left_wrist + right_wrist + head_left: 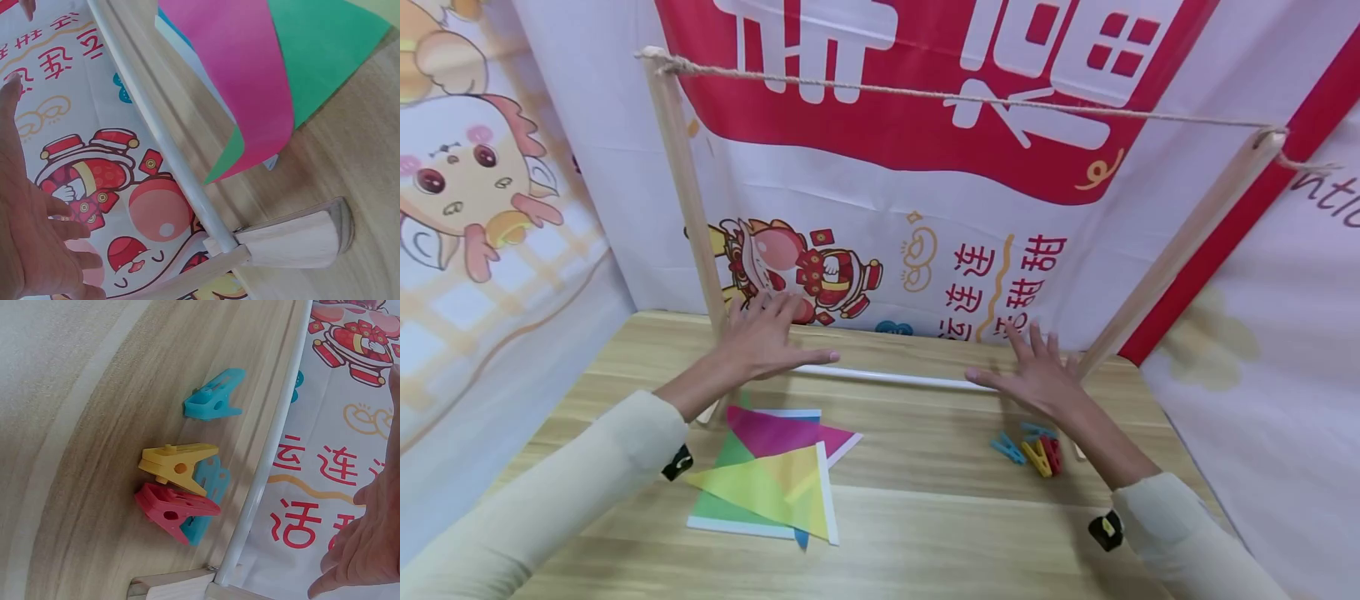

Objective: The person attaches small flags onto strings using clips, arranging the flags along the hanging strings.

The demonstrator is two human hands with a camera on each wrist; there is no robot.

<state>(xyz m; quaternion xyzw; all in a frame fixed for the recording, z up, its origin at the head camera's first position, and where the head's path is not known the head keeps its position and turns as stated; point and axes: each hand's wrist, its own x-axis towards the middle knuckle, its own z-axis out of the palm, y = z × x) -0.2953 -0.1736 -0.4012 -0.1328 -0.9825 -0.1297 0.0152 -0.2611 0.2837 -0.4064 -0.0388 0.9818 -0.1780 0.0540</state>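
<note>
Frame (688,196) on wood-grain tbl (940,533), printed backdrop (865,183) bhnd.

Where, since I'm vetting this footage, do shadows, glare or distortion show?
Head: soft shadow on the table beside the right sleeve; left wrist: faint shadow by the magenta pennant; right wrist: pale glare upper left, a bent table stripe suggesting lens distortion.

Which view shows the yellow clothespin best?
The right wrist view: the yellow clothespin appears large there, its round side hole plainly visible. The head view shows it only small; the left wrist view does not show it.
</note>
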